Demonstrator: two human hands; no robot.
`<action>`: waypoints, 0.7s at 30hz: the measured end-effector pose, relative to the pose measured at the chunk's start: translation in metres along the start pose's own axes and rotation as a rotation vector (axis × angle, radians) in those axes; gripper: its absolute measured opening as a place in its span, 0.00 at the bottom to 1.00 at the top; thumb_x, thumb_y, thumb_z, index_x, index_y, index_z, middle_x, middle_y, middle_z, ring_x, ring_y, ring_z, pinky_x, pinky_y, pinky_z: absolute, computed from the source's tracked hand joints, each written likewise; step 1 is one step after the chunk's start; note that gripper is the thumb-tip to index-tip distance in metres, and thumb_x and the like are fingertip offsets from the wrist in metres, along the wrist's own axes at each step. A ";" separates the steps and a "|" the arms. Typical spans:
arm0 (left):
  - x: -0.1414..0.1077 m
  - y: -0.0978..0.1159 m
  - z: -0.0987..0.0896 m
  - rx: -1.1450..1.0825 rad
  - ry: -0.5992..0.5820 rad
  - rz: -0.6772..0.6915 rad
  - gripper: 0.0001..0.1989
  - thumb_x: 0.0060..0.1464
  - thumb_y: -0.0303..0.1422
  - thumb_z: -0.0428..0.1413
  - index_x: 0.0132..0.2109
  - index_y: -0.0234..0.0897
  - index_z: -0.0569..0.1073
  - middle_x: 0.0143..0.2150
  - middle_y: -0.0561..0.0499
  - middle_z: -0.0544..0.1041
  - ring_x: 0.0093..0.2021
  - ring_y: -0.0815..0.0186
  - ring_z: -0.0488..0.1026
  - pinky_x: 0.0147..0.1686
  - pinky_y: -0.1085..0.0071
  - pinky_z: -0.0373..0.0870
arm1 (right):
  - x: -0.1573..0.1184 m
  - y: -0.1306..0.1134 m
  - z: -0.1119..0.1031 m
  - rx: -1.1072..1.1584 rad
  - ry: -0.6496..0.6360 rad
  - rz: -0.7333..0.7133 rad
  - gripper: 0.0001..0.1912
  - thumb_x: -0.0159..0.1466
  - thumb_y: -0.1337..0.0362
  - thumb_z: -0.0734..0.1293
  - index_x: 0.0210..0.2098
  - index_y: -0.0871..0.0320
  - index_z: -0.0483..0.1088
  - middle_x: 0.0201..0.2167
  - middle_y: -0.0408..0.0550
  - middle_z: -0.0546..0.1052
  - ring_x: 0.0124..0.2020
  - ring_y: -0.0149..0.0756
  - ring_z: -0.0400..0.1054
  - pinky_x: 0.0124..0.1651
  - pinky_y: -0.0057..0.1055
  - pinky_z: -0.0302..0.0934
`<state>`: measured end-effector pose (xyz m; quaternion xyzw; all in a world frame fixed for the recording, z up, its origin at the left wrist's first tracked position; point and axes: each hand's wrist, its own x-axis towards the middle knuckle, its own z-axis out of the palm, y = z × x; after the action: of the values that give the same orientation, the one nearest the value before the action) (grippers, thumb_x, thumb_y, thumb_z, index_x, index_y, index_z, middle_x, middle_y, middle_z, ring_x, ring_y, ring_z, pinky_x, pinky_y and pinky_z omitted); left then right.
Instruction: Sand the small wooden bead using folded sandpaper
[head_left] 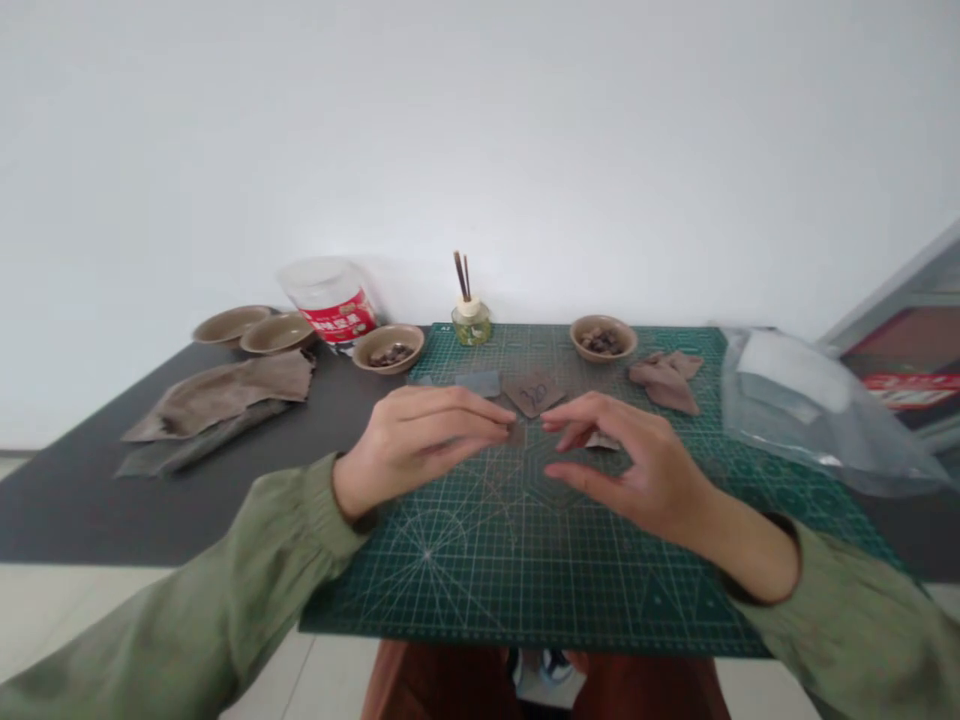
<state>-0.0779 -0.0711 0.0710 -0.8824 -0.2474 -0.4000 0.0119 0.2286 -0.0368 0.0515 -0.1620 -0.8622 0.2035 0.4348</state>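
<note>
My left hand [420, 435] hovers over the green cutting mat [465, 590], its fingertips pressed together. Whatever they pinch, if anything, is too small and blurred to name. Facing it, my right hand [637, 455] has thumb and fingers apart, with nothing visible between them. Just beyond the fingertips lies a brown fabric piece [534, 393] with dark handwritten marks. A grey-blue flat piece [478, 383] is beside it. Below the gap between my hands, a faint clear hexagonal template [559, 480] rests on the mat. Part of a small pale piece [602, 441] shows behind my right hand.
Two bowls, left [388, 350] and right [603, 340], hold small dark pieces. A reed diffuser [472, 322] stands at the back, a red-labelled jar [330, 300] left of it. Brown cloth [225, 395] lies left, crumpled cloth [667, 380] and a plastic bag [817, 410] right.
</note>
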 end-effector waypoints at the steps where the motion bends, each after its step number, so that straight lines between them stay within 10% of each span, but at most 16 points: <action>1: 0.004 0.006 0.008 -0.035 0.017 0.029 0.10 0.71 0.25 0.69 0.55 0.43 0.85 0.53 0.47 0.92 0.50 0.63 0.92 0.52 0.70 0.88 | -0.001 -0.002 0.005 0.025 0.024 -0.023 0.21 0.72 0.60 0.82 0.60 0.57 0.78 0.47 0.49 0.87 0.40 0.37 0.85 0.48 0.33 0.79; 13: 0.025 0.017 0.038 -0.142 0.055 -0.066 0.10 0.70 0.29 0.70 0.55 0.47 0.83 0.51 0.48 0.91 0.50 0.60 0.91 0.49 0.67 0.89 | -0.019 -0.001 0.009 0.109 0.237 -0.039 0.13 0.69 0.70 0.82 0.50 0.53 0.81 0.44 0.51 0.90 0.45 0.44 0.87 0.49 0.40 0.83; 21: 0.009 -0.035 0.051 0.106 -0.342 -0.235 0.16 0.79 0.38 0.60 0.68 0.42 0.79 0.69 0.41 0.84 0.70 0.50 0.82 0.71 0.51 0.79 | -0.025 0.001 0.008 0.097 0.293 -0.018 0.15 0.67 0.70 0.84 0.46 0.52 0.79 0.41 0.49 0.89 0.43 0.42 0.87 0.48 0.39 0.82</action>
<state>-0.0531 -0.0254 0.0366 -0.9007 -0.3677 -0.2296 -0.0306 0.2361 -0.0489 0.0298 -0.1611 -0.7801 0.2151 0.5650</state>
